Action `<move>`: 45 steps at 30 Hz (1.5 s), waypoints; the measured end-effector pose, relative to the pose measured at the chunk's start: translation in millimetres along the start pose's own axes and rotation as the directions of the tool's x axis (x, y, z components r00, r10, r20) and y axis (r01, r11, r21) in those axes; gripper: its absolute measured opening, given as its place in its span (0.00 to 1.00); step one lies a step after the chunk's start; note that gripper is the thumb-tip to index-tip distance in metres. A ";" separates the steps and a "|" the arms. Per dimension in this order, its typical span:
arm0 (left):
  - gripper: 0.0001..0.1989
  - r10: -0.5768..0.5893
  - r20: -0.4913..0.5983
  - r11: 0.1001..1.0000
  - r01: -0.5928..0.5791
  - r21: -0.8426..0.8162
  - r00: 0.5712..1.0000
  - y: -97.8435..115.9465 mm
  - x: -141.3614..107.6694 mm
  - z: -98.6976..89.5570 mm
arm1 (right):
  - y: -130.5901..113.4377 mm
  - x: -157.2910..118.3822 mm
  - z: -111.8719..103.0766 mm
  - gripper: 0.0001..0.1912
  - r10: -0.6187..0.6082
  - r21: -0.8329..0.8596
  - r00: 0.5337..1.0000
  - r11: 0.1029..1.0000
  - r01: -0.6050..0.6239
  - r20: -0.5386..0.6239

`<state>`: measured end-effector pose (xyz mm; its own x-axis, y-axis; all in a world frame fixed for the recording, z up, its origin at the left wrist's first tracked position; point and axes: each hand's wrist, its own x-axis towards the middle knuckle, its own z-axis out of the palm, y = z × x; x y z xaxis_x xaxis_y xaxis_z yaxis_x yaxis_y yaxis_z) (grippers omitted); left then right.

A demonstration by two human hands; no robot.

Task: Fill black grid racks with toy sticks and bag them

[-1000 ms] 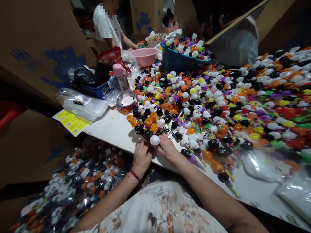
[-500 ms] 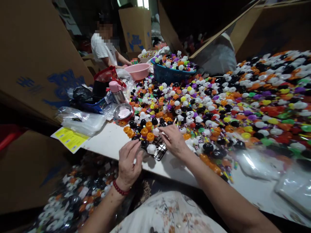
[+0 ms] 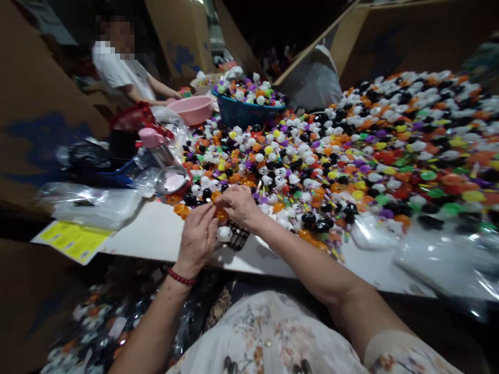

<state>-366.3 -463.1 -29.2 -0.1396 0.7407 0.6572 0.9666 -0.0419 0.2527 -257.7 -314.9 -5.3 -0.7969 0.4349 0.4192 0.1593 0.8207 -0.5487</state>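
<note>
While the left fingers (image 3: 203, 212) and the right fingers (image 3: 229, 199) bend toward each other over the bench (image 3: 152, 236), an orange toy (image 3: 221, 215) sits between their tips, partly hidden by them. Both sets are curled close to it, though I cannot tell whether either grips it. A white toy (image 3: 224, 234) lies on the near side of the fingertips, and just beside it, nearer than the right fingers, is a black rack (image 3: 238, 240). Beyond the fingers spreads a toy heap (image 3: 280, 176).
</note>
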 end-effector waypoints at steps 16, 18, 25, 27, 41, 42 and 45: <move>0.14 0.188 0.158 0.961 -0.148 -0.232 0.969 60.1 -89.1 19.3 | 13.6 -216.1 -51.1 0.07 0.385 -0.651 0.916 0.725 -0.224 0.114; 0.16 0.142 0.194 0.979 -0.108 -0.175 0.971 59.9 -92.4 29.9 | 14.1 -215.8 -40.8 0.07 0.360 -0.652 0.931 0.721 -0.233 0.065; 0.24 0.012 0.243 0.999 -0.022 0.041 0.970 52.3 -99.5 48.4 | 13.0 -198.9 -30.4 0.09 0.168 -0.506 0.982 0.841 -0.191 -0.090; 0.25 -0.007 0.249 0.998 -0.009 0.064 0.968 50.4 -102.4 50.8 | 12.9 -194.6 -25.4 0.08 0.153 -0.477 0.984 0.861 -0.177 -0.089; 0.26 -0.021 0.235 1.000 0.021 0.001 0.972 42.7 -108.9 48.8 | 19.1 -147.1 11.6 0.05 0.412 0.122 0.907 0.899 -0.420 0.088; 0.26 -0.022 0.231 0.999 0.027 -0.017 0.973 41.9 -109.6 48.3 | 19.8 -140.3 17.2 0.05 0.425 0.190 0.901 0.880 -0.434 0.088; 0.25 -0.027 0.213 0.998 0.039 -0.056 0.977 40.1 -112.0 46.5 | 21.0 -122.0 33.9 0.06 0.424 0.327 0.902 0.844 -0.425 0.080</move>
<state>-301.9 -516.6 -125.7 -0.1164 0.8674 0.4838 0.9469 -0.0501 0.3176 -176.9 -363.3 -92.5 -0.6981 0.7106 0.0882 0.2829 0.3869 -0.8777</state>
